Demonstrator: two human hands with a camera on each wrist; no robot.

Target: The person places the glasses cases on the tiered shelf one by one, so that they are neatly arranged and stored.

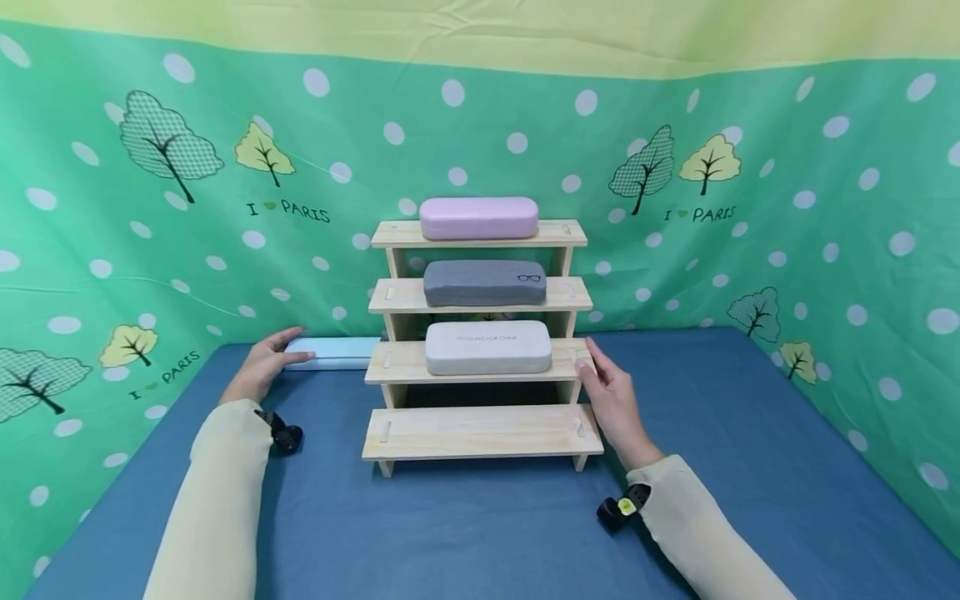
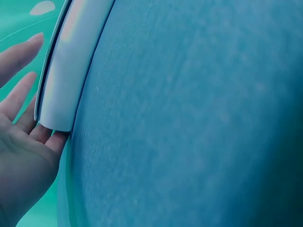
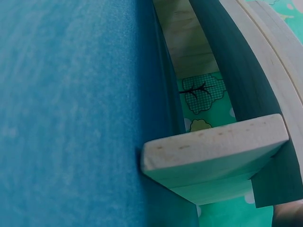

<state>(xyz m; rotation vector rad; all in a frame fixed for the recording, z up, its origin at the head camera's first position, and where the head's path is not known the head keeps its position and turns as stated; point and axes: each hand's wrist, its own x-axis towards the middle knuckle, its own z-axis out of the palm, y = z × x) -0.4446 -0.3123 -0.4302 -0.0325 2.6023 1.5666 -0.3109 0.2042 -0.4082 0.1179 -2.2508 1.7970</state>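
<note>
My left hand (image 1: 262, 364) is at the near-left end of a light blue case (image 1: 333, 348) lying on the blue cloth. In the left wrist view, two fingers of the hand (image 2: 28, 151) stand raised beside the case (image 2: 71, 71), and the lower fingertips reach its end. My right hand (image 1: 611, 404) holds the right end of a tiered wooden stand (image 1: 480, 433), at the second step from the bottom, with the thumb at the board's edge. In the right wrist view the stand (image 3: 213, 146) covers nearly all of that hand.
The stand's upper steps carry a pink case (image 1: 480, 218), a grey case (image 1: 483, 283) with a glasses print, and a white case (image 1: 487, 348). Its lowest step is bare wood. A green dotted curtain (image 1: 480, 117) hangs behind the blue cloth (image 1: 465, 533).
</note>
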